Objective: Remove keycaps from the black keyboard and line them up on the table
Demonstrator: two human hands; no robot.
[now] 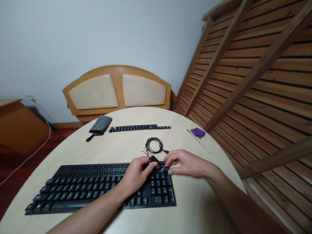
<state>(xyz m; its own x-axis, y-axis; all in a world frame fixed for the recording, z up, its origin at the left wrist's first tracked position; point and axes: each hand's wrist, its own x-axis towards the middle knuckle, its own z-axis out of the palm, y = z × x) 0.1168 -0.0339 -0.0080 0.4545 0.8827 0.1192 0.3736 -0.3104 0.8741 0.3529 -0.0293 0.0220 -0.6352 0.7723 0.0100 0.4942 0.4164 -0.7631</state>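
The black keyboard [85, 203] lies in front of me, with bare switches in its upper rows where keycaps are off. My left hand [136, 172] reaches over its right part, thumb and fingers closed on a small keycap puller [153, 158] with a black body and thin wire prongs. My right hand [185, 163] is at the keyboard's upper right corner. Its thumb and fingers curl around the puller's near wire end; what they pinch is too small to make out. Just beyond the hands lies a coiled black cable [154, 145].
Removed keycaps [136, 128] stand in rows toward the back of the round table [202, 201]. A dark grey pouch [101, 124] lies at the back left. At right are a purple cloth [198, 132] and a thin stick [200, 142]. Wooden slats [263, 81] lean beyond the table's right side.
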